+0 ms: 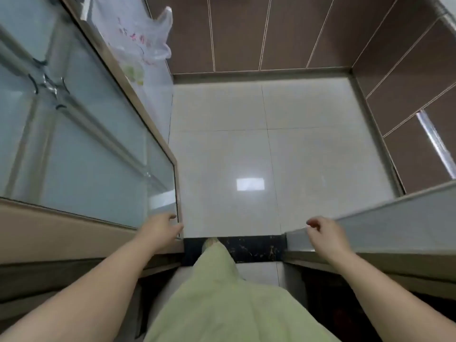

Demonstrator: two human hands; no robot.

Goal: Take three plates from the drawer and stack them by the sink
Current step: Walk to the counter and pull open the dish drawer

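No plate, drawer or sink shows in the head view. My left hand (161,229) reaches forward with relaxed fingers at the lower corner of a frosted glass door (98,154) on the left; I cannot tell if it touches the edge. My right hand (325,234) hovers by the near end of a grey sliding door panel (394,218) on the right, fingers loosely curled and holding nothing. Both forearms stretch out over a dark threshold strip (254,248).
Pale glossy floor tiles (246,156) lie ahead, enclosed by brown tiled walls (246,33). A translucent plastic bag (143,43) hangs at the far left by the glass cabinet. My green garment (227,304) and one foot fill the bottom centre.
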